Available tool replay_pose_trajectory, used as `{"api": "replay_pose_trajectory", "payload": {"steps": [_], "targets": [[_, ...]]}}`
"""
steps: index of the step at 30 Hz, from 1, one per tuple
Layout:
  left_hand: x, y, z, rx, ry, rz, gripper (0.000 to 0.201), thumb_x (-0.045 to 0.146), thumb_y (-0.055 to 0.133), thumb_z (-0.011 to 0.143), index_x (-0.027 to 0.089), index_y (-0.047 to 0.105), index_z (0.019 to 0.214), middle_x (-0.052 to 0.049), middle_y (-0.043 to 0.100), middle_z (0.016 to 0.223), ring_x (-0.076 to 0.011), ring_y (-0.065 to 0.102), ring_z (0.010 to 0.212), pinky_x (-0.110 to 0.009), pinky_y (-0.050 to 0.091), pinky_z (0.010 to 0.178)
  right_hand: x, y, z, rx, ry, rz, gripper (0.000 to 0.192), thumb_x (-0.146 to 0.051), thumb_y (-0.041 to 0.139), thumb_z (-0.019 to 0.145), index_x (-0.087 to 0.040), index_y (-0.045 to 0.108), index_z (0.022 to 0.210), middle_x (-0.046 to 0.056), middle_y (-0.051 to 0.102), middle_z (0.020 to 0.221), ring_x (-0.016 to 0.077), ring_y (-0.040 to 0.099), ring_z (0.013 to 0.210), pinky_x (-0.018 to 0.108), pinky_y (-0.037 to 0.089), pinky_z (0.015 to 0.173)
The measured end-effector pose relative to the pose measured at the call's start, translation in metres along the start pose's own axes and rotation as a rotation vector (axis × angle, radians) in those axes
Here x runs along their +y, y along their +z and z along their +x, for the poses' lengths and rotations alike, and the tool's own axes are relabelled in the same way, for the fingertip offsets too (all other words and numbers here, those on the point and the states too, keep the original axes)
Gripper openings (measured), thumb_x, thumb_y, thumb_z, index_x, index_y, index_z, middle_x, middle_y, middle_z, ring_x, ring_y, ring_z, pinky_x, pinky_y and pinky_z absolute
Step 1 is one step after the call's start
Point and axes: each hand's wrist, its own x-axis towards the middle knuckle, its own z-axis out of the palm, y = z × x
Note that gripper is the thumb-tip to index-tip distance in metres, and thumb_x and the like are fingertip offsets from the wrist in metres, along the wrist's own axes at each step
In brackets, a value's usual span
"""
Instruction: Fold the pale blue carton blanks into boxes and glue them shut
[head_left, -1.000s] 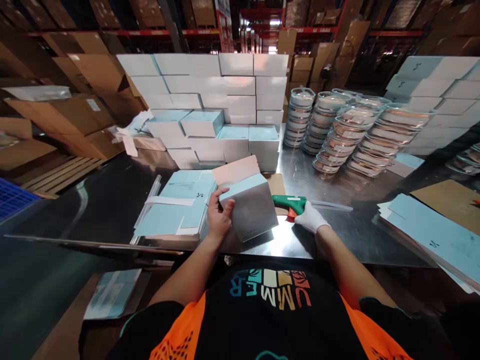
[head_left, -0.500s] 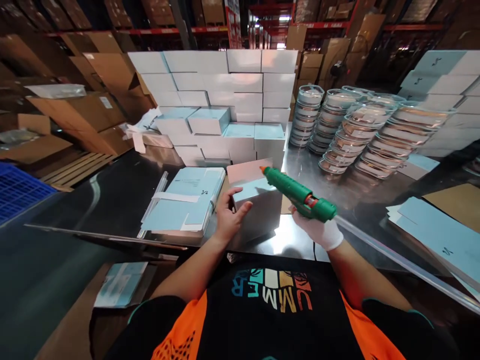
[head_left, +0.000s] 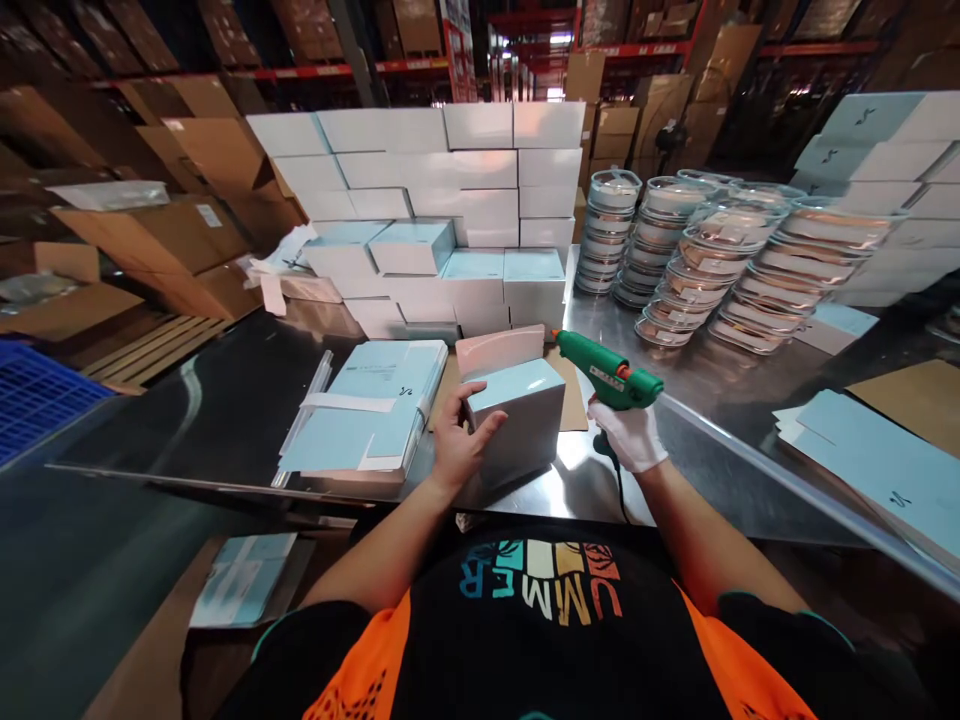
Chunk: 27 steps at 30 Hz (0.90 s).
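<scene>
My bare left hand (head_left: 459, 445) holds the left side of a small white box (head_left: 525, 430), thumb bent toward its near face and fingers over the top edge. The box stands on the metal table with a pale blue top, and its far flap (head_left: 499, 350) is raised. In my white-gloved right hand (head_left: 634, 435) is a green hot glue gun (head_left: 600, 362). Its orange nozzle points left, just beyond the box's right rear corner, apart from the box. A long clear glue stick (head_left: 780, 475) runs out of its back to the right.
Flat light-blue cartons (head_left: 386, 385) lie left of the box, with more blue sheets (head_left: 877, 460) at the right. A wall of white boxes (head_left: 480, 215) stands behind. Stacks of clear round containers (head_left: 697, 260) are at back right. A black cord hangs below the glue gun.
The glue gun has moved right and slightly back, away from over the box. The box's blue top now lies flatter and shows fully. My left hand has stayed on the box.
</scene>
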Motion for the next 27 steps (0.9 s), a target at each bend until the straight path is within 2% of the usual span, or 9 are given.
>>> {"api": "replay_pose_trajectory", "payload": {"steps": [4,8,12,15,17,20,22,25,27], "targets": [[-0.006,-0.001,0.006,-0.005,-0.042,-0.08,0.068,0.074,0.089,0.078,0.023,0.073,0.12,-0.008,0.077,0.112,-0.0287,0.075,0.105,-0.04,0.059,0.096,0.025,0.005,0.008,-0.136,0.343,0.237,0.035,-0.048,0.058,0.101,-0.019,0.071,0.086,0.009,0.078,0.073,0.0209,0.068,0.053,0.034,0.06,0.051],[-0.007,-0.003,0.012,0.021,-0.023,-0.069,0.072,0.082,0.083,0.08,0.022,0.075,0.119,-0.01,0.079,0.113,-0.0307,0.075,0.108,-0.043,0.06,0.099,0.043,-0.003,0.016,-0.116,0.55,0.176,0.046,-0.057,0.058,0.106,-0.02,0.07,0.081,0.013,0.075,0.07,0.0288,0.077,0.072,0.04,0.064,0.069],[-0.009,0.0,0.013,0.015,0.0,-0.075,0.074,0.086,0.079,0.081,0.021,0.077,0.116,-0.01,0.079,0.108,-0.0291,0.075,0.1,-0.041,0.06,0.092,0.036,-0.006,0.023,-0.012,0.452,0.129,0.034,-0.053,0.069,0.1,-0.02,0.075,0.096,0.015,0.082,0.101,0.0304,0.077,0.106,0.039,0.062,0.091],[-0.014,0.006,0.012,-0.038,-0.014,-0.109,0.072,0.084,0.082,0.079,0.022,0.078,0.114,-0.009,0.079,0.105,-0.0274,0.073,0.096,-0.038,0.058,0.089,0.01,0.013,0.024,-0.139,0.254,0.423,0.051,-0.059,0.072,0.095,-0.023,0.07,0.131,0.013,0.079,0.131,0.029,0.074,0.122,0.042,0.062,0.102],[-0.02,0.01,0.013,-0.096,-0.009,-0.131,0.07,0.083,0.084,0.078,0.022,0.079,0.111,-0.009,0.077,0.103,-0.0268,0.073,0.095,-0.038,0.057,0.09,-0.008,0.03,0.025,-0.235,0.124,0.605,0.064,-0.057,0.076,0.089,-0.023,0.064,0.142,0.013,0.076,0.14,0.0299,0.069,0.131,0.046,0.059,0.112],[-0.03,0.012,0.02,-0.14,0.06,-0.155,0.066,0.081,0.086,0.078,0.021,0.077,0.104,-0.01,0.075,0.112,-0.0284,0.074,0.108,-0.04,0.057,0.098,-0.019,0.044,0.029,-0.317,0.07,0.67,0.063,-0.057,0.076,0.086,-0.022,0.065,0.138,0.013,0.075,0.136,0.0315,0.068,0.13,0.051,0.056,0.116],[-0.036,0.012,0.025,-0.095,0.131,-0.198,0.06,0.075,0.09,0.079,0.022,0.072,0.1,-0.011,0.073,0.124,-0.029,0.073,0.12,-0.041,0.056,0.105,-0.013,0.045,0.032,-0.347,0.023,0.66,0.066,-0.061,0.082,0.083,-0.023,0.064,0.134,0.014,0.074,0.138,0.0324,0.068,0.131,0.052,0.056,0.116],[-0.041,0.011,0.031,-0.037,0.227,-0.317,0.056,0.06,0.097,0.08,0.026,0.064,0.111,-0.007,0.075,0.122,-0.0254,0.074,0.123,-0.044,0.054,0.113,0.005,0.039,0.032,-0.33,-0.183,0.586,0.074,-0.063,0.1,0.069,-0.026,0.065,0.123,0.015,0.067,0.153,0.0343,0.064,0.141,0.054,0.053,0.121],[-0.04,0.006,0.034,-0.118,0.309,-0.332,0.054,0.054,0.097,0.084,0.028,0.067,0.121,-0.006,0.078,0.118,-0.0258,0.076,0.124,-0.047,0.053,0.117,0.013,0.034,0.028,-0.32,-0.321,0.537,0.064,-0.06,0.101,0.073,-0.027,0.068,0.116,0.016,0.063,0.16,0.0349,0.062,0.147,0.058,0.049,0.125]]}}
